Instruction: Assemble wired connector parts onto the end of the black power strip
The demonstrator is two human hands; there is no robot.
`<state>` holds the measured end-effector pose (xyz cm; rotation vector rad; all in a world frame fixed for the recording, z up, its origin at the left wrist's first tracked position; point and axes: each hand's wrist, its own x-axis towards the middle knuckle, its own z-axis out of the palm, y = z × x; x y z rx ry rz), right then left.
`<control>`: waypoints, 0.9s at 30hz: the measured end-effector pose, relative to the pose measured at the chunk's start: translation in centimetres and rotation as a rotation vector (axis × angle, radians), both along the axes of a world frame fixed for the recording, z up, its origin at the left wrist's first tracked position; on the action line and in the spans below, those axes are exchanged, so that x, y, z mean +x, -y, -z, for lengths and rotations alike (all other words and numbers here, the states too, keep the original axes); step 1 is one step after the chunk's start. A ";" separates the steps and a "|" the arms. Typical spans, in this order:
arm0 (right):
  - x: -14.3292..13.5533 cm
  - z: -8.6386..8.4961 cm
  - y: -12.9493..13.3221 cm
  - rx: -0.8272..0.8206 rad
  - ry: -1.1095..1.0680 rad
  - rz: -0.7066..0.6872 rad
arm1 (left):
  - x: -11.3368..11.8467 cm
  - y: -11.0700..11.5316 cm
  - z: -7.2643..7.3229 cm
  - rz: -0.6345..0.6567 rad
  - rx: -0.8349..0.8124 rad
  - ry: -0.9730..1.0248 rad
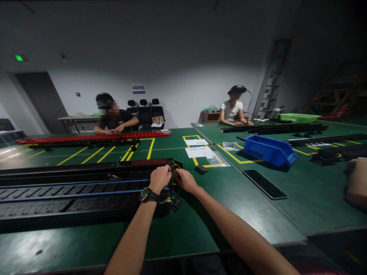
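Long black power strips [100,204] lie side by side across the left of the table, with rows of sockets, small red dots and blue edging. At the right end of the strips, my left hand [161,178], with a watch on its wrist, has its fingers curled down. My right hand [185,180] meets it there from the right, thumb and fingers pinched together. What the fingertips grip is too small and hidden to tell. Short wires and a loose black connector piece [176,205] hang out of the end just below my hands.
A black phone [265,184] lies to the right, near a blue bin [266,150]. Papers [197,152] and a small black part [201,169] rest beyond my hands. Across the table, two people [114,118] work at a red strip [94,138] and black strips [275,128].
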<state>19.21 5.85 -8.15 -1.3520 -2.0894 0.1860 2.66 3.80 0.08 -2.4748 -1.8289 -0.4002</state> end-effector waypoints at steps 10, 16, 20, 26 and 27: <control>0.0 0.1 -0.1 0.005 -0.011 -0.008 | 0.0 -0.2 0.2 0.003 0.009 0.009; 0.0 0.3 -0.2 -0.004 0.008 0.001 | -0.1 -0.2 0.3 0.008 0.009 0.013; 0.0 0.2 -0.2 0.003 0.004 -0.001 | -0.1 -0.1 0.2 0.008 0.001 0.005; 0.0 0.0 -0.3 0.008 -0.033 -0.007 | 0.0 0.1 -0.1 0.001 -0.002 -0.010; 0.0 -0.1 -0.3 0.007 -0.042 -0.002 | 0.0 0.2 -0.1 0.002 -0.002 -0.011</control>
